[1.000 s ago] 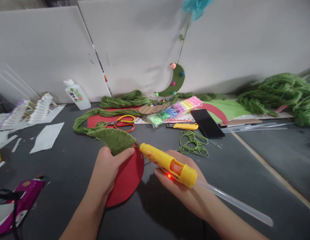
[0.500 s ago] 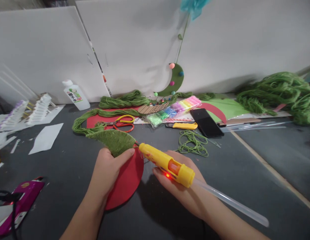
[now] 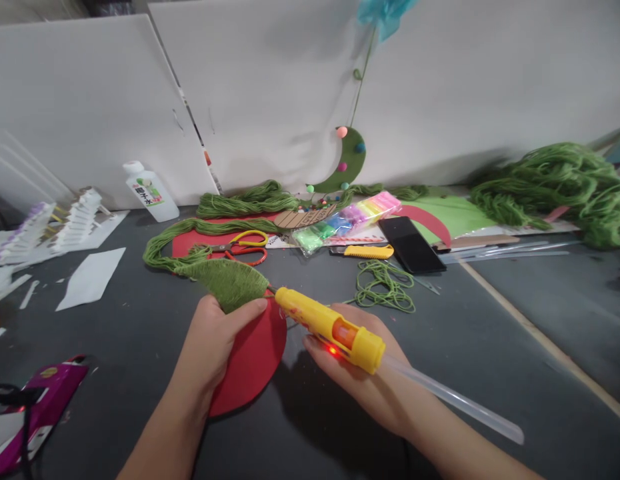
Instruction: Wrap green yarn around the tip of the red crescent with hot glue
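Observation:
My left hand (image 3: pixel 217 340) pinches a crescent-shaped piece whose upper part is wrapped in green yarn (image 3: pixel 233 283) and whose lower part is bare red card (image 3: pixel 255 360). In my right hand (image 3: pixel 360 360) is a yellow hot glue gun (image 3: pixel 330 327) with a red light on. A long clear glue stick (image 3: pixel 460 400) sticks out of its back end. The gun's nozzle is at the right edge of the wrapped part, touching or very close to it. A thin green strand shows beside the nozzle.
Behind my hands lie scissors (image 3: pixel 247 247), a yellow utility knife (image 3: pixel 367 251), a black phone (image 3: pixel 413 245), a bag of pompoms (image 3: pixel 347 220) and loose yarn (image 3: pixel 385 285). A white bottle (image 3: pixel 151 192) stands at back left; a green yarn heap (image 3: pixel 550 190) lies right.
The glue gun has shifted very slightly left, and its glue stick's tail end sits a little further left and higher. My left hand keeps its hold on the crescent.

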`<action>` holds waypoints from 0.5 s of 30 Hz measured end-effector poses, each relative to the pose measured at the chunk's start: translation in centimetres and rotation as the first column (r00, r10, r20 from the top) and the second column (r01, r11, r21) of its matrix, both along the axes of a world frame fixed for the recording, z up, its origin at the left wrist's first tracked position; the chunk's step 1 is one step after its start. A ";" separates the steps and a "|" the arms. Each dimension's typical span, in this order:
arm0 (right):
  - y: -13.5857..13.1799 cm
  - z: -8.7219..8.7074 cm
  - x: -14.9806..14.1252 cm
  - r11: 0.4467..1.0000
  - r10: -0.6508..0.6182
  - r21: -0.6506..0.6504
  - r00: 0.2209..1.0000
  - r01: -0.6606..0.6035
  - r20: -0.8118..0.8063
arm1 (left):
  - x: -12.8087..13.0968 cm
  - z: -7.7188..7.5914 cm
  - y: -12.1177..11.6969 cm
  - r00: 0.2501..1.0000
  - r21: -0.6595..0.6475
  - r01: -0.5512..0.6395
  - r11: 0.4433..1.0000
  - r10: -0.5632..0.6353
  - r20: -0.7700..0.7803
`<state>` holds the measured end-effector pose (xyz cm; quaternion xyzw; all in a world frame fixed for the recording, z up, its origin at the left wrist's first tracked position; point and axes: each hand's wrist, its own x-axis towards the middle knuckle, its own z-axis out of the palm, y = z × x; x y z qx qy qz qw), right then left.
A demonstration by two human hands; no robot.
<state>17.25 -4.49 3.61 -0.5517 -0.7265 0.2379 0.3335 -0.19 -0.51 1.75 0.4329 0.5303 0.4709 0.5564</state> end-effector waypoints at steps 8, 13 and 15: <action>0.1 -0.1 0.1 1.000 0.014 -0.024 0.999 -0.014 0.029 | 0.1 0.2 0.0 1.000 0.001 -0.013 1.000 0.013 -0.025; 0.1 -0.2 0.2 0.999 0.015 -0.038 0.999 -0.014 0.029 | 0.0 0.2 0.0 1.000 -0.004 -0.017 1.000 0.017 -0.024; 0.1 -0.3 0.2 0.999 0.010 -0.036 0.999 -0.008 0.037 | 0.1 0.2 0.0 1.000 0.000 -0.016 1.000 0.016 -0.019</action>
